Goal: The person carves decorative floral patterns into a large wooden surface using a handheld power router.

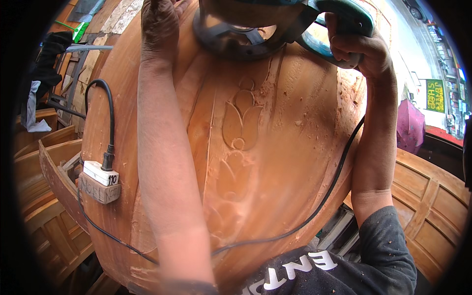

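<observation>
One hand, the right hand (368,53), is gripping the power tool (246,11) at two o'clock, counting from the middle of the wooden panel (295,162) as I am watching; its fingers are bending in through the loop of the teal handle (366,17) and closing around it. The tool itself is sitting at twelve o'clock, its body lying toward nine o'clock from those fingers, and its dark round base (241,49) is standing over the wood. At eleven o'clock the left hand (160,22) is reaching up beside the tool, which is lying toward three o'clock from it; its fingers are running out of view, so I cannot tell whether they are spreading or pinching anything. Near the hub, a carved tulip motif (242,123) is showing, with fainter ones following toward six. A black cord (295,229) is curving across the panel at five o'clock, while at nine a black plug (108,160) is standing in a white socket (101,172) on a small block (100,191). A purple umbrella (410,125) is showing at three, and just below it a panelled door (418,189) is lying.
</observation>
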